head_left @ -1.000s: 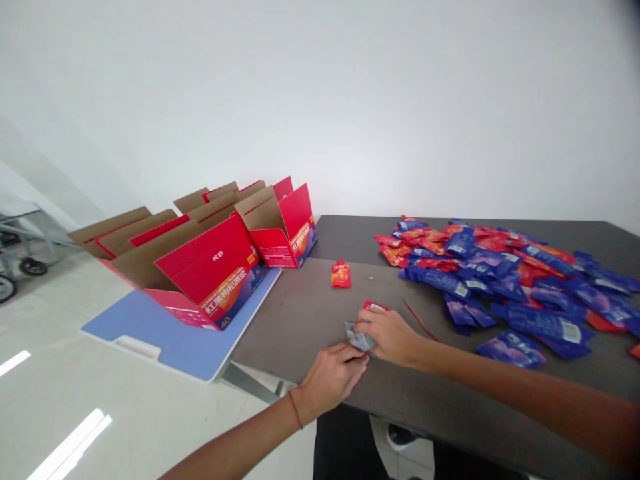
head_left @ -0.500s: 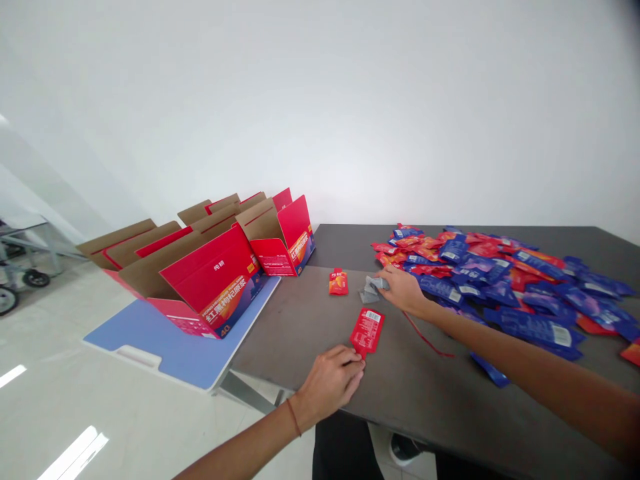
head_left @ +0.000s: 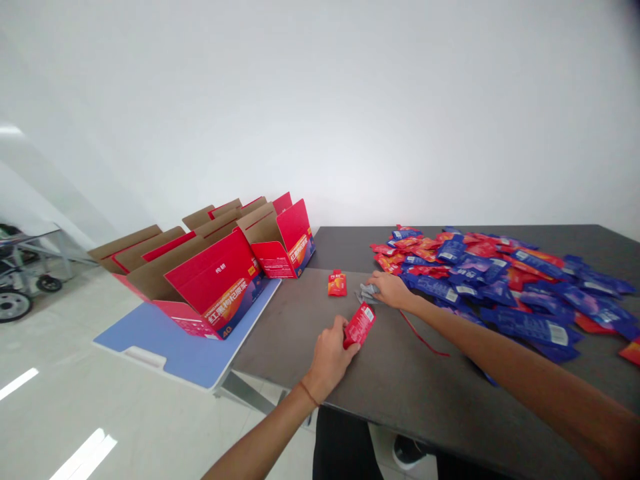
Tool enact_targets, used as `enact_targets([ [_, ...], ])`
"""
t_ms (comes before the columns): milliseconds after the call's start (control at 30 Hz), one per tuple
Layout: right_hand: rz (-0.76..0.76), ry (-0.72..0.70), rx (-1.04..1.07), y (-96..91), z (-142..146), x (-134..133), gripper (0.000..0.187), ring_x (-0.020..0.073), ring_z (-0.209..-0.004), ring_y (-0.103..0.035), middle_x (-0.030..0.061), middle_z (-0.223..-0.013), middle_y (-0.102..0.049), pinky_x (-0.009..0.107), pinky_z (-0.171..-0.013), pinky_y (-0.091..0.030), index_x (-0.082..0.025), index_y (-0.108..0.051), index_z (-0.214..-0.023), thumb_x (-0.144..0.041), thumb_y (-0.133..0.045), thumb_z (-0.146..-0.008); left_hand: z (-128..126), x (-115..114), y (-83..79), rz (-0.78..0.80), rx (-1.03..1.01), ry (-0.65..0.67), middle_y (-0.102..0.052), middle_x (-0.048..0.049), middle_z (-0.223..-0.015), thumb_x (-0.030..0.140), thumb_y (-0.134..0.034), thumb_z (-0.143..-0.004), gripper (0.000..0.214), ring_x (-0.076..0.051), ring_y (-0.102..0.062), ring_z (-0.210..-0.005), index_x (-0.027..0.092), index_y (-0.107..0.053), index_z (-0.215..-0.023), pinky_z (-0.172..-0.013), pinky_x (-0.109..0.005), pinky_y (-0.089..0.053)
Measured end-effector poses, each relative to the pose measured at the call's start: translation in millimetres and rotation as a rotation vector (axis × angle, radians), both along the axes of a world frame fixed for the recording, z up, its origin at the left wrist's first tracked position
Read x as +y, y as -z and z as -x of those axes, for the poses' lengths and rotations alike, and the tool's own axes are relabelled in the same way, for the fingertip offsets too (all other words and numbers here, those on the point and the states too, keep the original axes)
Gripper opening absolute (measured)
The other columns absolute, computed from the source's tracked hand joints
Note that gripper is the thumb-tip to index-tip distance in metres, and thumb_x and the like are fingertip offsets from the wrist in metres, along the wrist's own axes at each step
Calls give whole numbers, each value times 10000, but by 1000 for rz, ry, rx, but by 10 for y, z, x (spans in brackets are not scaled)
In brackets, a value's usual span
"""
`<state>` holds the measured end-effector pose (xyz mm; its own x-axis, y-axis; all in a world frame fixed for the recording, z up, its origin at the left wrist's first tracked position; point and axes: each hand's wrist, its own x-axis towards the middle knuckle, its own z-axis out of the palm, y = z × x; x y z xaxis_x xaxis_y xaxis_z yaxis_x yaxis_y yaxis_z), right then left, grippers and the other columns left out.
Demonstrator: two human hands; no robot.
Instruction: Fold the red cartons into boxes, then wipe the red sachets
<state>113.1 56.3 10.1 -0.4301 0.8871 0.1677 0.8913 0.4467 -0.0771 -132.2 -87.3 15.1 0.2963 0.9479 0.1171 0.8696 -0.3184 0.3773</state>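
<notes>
Holding red pouch (head_left: pixel 361 325) in left grip (head_left: pixel 330 353); right grip (head_left: pixel 393 290) closed on gray cloth (head_left: pixel 369 292); likely wiping step; next move needs steady pouch.

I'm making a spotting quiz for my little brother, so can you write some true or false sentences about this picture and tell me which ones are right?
1. The left hand holds a red pouch. True.
2. The right hand holds a blue pouch. False: it has a crumpled grey cloth.
3. A thin red cord lies on the table. True.
4. The cardboard boxes have all their flaps shut. False: flaps stand open.
5. The big pile of pouches is all red. False: it has many blue ones too.
6. The pile is to the right of the boxes in the picture. True.
</notes>
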Motion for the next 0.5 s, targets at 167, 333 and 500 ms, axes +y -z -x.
enact_targets([
  [167,11,25,-3,37,-10,32,316,253,-1132,-652,85,-1205,-666,287,-891,-458,-226,-710,-1240,-237,-691,-925,119,-153,-138,-209,422,182,-710,-73,-1111,188,-564,-1045,125,-246,-668,-1054,227,-630,-1145,-716,-291,-519],
  [333,10,39,0,26,-4,19,322,251,-1121,-657,88,-1192,-671,279,-866,-462,-224,-708,-1235,-228,-696,-913,160,-185,-53,-208,560,380,-715,-101,-1114,338,-622,-1036,197,-262,-654,-1042,177,-655,-1144,-746,-328,-567],
  [500,-9,64,21,4,10,-29,304,248,-1093,-667,80,-1166,-684,281,-849,-464,-219,-718,-1203,-227,-697,-901,286,-122,55,-256,486,466,-722,-99,-1096,423,-666,-1005,299,-257,-662,-1032,165,-673,-1156,-773,-342,-588],
])
